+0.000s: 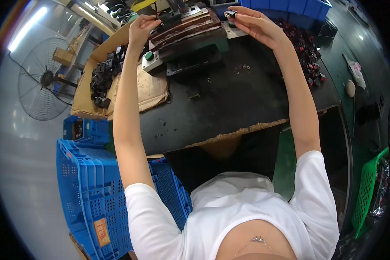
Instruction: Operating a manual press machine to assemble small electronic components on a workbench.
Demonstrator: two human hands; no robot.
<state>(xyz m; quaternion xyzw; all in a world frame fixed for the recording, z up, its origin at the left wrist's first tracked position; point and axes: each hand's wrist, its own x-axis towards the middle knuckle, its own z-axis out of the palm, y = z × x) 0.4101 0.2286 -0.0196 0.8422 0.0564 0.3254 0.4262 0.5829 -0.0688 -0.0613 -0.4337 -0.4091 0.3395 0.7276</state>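
My left hand is raised at the far left of a bench machine, fingers pinched together. Whatever lies between those fingertips is dark and too small to make out. On the machine's other side, my right hand grips a small black part between thumb and fingers. Below my left hand stands a white box with a green push button. Another pale button box sits under my right hand, partly hidden by it. The machine has a brown layered block above a dark base.
A cardboard box of black parts stands left. Red and black parts are heaped right, by a blue bin. Small bits lie on the black bench. Blue crates and a fan are left, a green basket right.
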